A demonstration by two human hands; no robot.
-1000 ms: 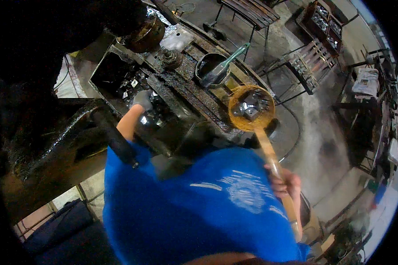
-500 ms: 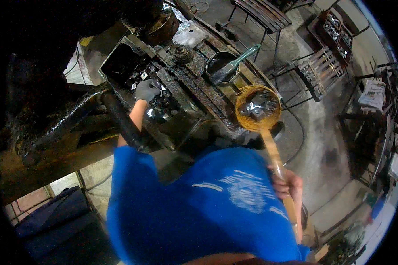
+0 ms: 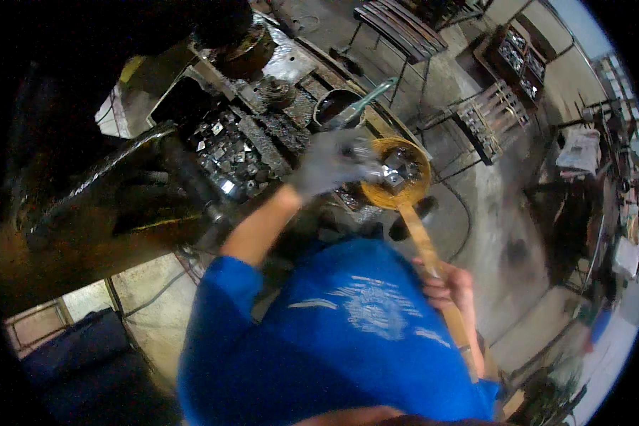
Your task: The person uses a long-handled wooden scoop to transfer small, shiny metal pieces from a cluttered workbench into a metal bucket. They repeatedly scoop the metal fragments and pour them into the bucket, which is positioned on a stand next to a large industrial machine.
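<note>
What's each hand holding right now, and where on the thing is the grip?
The right hand grips the long wooden handle of the ladle, about midway down. The gloved left hand is at the ladle's bowl; motion blur hides whether it holds a metal piece.

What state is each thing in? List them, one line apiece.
Left hand: gloved, blurred, over the ladle's rim, fingers around a small metal piece.
Right hand: bare, closed around the ladle's wooden handle.
Ladle: held out level, bowl holding shiny metal pieces.
Bin of metal pieces: open, partly filled.
Round pot: open, a green-handled tool standing in it.
</note>
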